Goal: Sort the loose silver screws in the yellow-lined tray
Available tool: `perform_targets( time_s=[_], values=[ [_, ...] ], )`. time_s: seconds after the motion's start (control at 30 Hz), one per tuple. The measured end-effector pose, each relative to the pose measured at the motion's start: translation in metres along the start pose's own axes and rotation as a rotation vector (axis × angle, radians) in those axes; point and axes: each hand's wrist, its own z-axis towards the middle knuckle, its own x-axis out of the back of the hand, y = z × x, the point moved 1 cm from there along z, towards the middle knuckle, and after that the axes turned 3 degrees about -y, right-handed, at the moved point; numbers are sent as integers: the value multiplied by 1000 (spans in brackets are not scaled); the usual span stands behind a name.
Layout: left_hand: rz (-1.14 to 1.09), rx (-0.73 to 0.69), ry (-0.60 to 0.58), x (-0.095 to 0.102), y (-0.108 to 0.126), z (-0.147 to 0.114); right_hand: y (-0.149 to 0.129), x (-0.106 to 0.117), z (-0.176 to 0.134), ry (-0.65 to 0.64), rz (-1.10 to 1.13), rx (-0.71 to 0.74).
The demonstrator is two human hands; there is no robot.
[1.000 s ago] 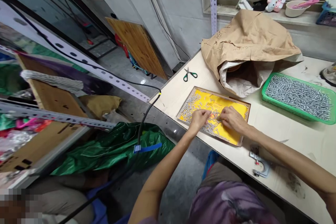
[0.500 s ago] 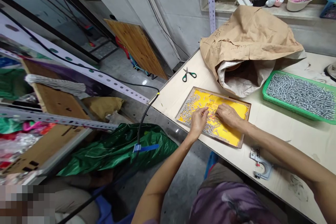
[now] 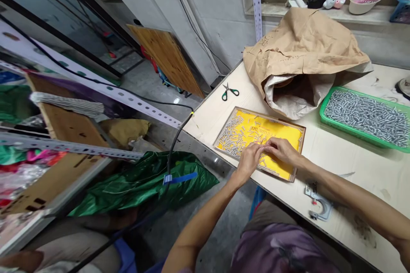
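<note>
Over the near side of a shallow cardboard tray [image 3: 303,136], my two hands have come together at the fingertips. My left hand [image 3: 250,161] is closed in a pinch, and my right hand [image 3: 283,151] pinches right beside it. Whatever lies between the fingers is too small to make out. The tray has a yellow lining [image 3: 283,131] with printed letters. Small silvery metal pins [image 3: 229,138] lie scattered on it, thickest at the left end and partly hidden by my hands.
A green basket [image 3: 326,119] full of silvery metal parts stands right of an open brown paper sack [image 3: 320,42]. Scissors [image 3: 229,91] lie behind the tray. A grey C-shaped metal tool [image 3: 322,207] sits near the front edge. A seated person's leg [image 3: 83,247] shows at lower left.
My hands were apart over the middle of the tray. My left hand has moved right and nearer to me, and both hands now meet at the fingertips.
</note>
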Motion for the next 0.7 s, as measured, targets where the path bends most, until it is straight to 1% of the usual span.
perform_targets(
  time_s=[0.1, 0.17, 0.27, 0.37, 0.47, 0.6, 0.7],
  values=[
    [33, -15, -17, -1, -1, -2, 0, 0, 2, 15, 94, -12],
    [46, -39, 8, -3, 0, -4, 1, 0, 3, -30, 188, -26],
    [60, -62, 35, -7, 2, -7, 5, -2, 2, -93, 296, -86],
    [57, -61, 32, -11, 3, -9, 9, -5, -1, -49, 335, -148],
    [47, -43, 25, -13, 2, -9, 10, -6, -2, 22, 379, -160],
    [8, -34, 52, -12, -2, -7, 2, -5, 0, 49, 433, -117],
    [-10, -11, 70, -13, -4, -4, -4, -4, 2, 42, 407, -70]
  ],
)
